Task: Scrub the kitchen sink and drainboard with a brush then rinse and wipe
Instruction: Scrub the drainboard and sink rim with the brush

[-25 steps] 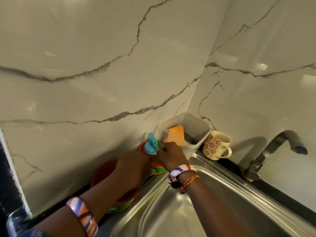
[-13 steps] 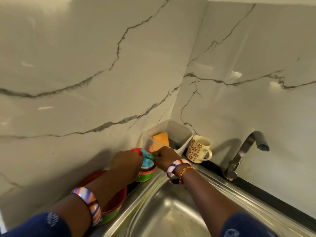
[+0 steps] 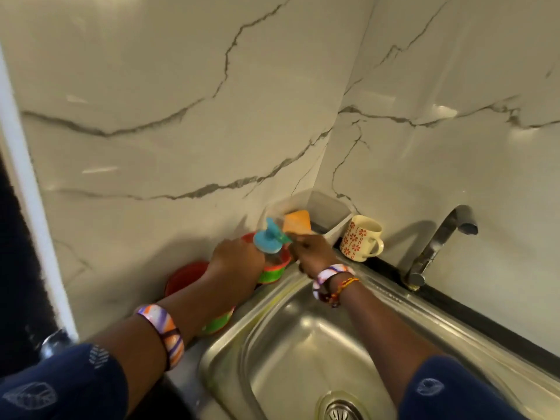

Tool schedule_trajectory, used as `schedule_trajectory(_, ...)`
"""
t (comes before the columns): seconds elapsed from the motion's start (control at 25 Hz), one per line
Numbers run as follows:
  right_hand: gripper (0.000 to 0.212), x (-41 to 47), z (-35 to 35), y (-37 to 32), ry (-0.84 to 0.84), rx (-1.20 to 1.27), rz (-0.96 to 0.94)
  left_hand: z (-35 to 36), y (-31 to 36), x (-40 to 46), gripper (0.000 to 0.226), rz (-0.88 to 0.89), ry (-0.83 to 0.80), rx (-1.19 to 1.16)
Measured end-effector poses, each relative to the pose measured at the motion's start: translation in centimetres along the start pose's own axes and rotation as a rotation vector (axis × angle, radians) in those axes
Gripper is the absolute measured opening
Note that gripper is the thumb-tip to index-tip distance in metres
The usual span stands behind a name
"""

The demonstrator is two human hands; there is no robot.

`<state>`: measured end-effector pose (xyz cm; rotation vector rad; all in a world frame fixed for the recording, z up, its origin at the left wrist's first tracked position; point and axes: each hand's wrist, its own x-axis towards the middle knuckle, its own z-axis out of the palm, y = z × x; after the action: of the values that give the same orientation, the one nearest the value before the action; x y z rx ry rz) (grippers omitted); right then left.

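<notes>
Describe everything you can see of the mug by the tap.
The mug is cream, ceramic-looking, with red-orange flower prints and a loop handle turned toward the tap. It stands upright on the dark counter strip behind the sink, beside the clear plastic tub. Its inside looks empty. Neither hand touches it.

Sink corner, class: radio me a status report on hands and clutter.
Left hand on small bowl, right hand at blue brush. Sink unscrubbed. Mug, red bowl crowd the rim.
</notes>
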<state>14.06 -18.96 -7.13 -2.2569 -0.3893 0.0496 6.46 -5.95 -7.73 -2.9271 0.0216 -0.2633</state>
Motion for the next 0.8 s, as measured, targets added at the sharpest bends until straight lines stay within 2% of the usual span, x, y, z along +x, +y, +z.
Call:
schedule_trajectory(0.08, 0.036, -2.9, -1.8, -0.1, 0.067, 0.171, -0.035, -0.9, -0.2, -2.9, 0.025, 0.004, 0.161, -0.118)
schedule_trajectory(0.12, 0.041, -4.7, -2.7, -0.1, 0.043, 0.229, -0.072, -1.0, -0.3, -4.4, 0.023, 0.015, 0.246, -0.183)
schedule_trajectory(0.24, 0.046, -10.7, -3.9, 0.5, -0.145, 0.263, -0.174, 0.6, -0.1, -9.5, 0.023, 0.013, 0.547, -0.318)
schedule_trajectory(0.32, 0.045, -13.4, -3.1, 1.5, -0.289, 0.236, -0.232, 1.9, 0.5, -13.3, 0.027, -0.106, 0.605, -0.374)
schedule_trajectory(0.44, 0.046, -15.0, 0.0, 3.2, -0.452, 0.109, -0.325, 3.6, 1.9, -17.9, 0.032, -0.492, 0.507, -0.525)
schedule_trajectory(0.52, 0.041, -14.1, 1.3, 4.3, -0.432, 0.063, -0.364, 4.6, 2.6, -19.3, 0.037, -0.722, 0.338, -0.61)
schedule_trajectory(0.68, 0.032, -8.7, -0.5, 7.3, -0.179, -0.096, -0.241, 6.1, 3.6, -19.7, 0.034, -0.779, 0.258, -0.618)
schedule_trajectory(0.8, 0.035, -7.2, -2.6, 8.8, -0.06, -0.193, -0.124, 6.7, 3.8, -19.9, 0.033, -0.783, 0.268, -0.578)
